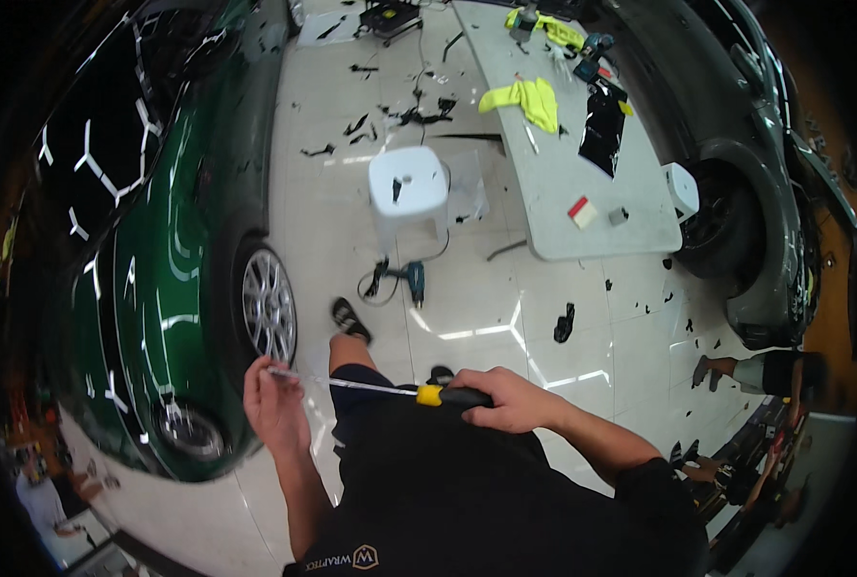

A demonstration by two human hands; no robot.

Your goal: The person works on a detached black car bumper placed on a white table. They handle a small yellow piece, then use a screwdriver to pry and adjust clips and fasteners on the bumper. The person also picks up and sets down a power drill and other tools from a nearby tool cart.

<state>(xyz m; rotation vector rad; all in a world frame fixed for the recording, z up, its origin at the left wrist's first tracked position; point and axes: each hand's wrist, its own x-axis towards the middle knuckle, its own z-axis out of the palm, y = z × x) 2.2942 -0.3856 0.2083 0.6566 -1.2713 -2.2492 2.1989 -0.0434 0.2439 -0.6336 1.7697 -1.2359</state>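
Observation:
My right hand point(510, 399) is wrapped round the black and yellow handle of a screwdriver point(431, 395). Its long thin metal shaft points left across the front of my body, roughly level. At the shaft's far end, my left hand point(276, 404) is closed, thumb and fingers pinched on the tip. Whether a small piece is also between those fingers is too small to make out. Just beyond my left hand is the front wheel point(269, 303) of a glossy green car point(159, 317).
A white stool point(407, 178) stands ahead, with a corded heat gun point(414, 279) on the floor near it. A white table point(563, 231) at right bears yellow cloths point(524, 102) and black film point(603, 135). Black scraps litter the floor. A grey car point(678, 87) is beyond; people are at lower right.

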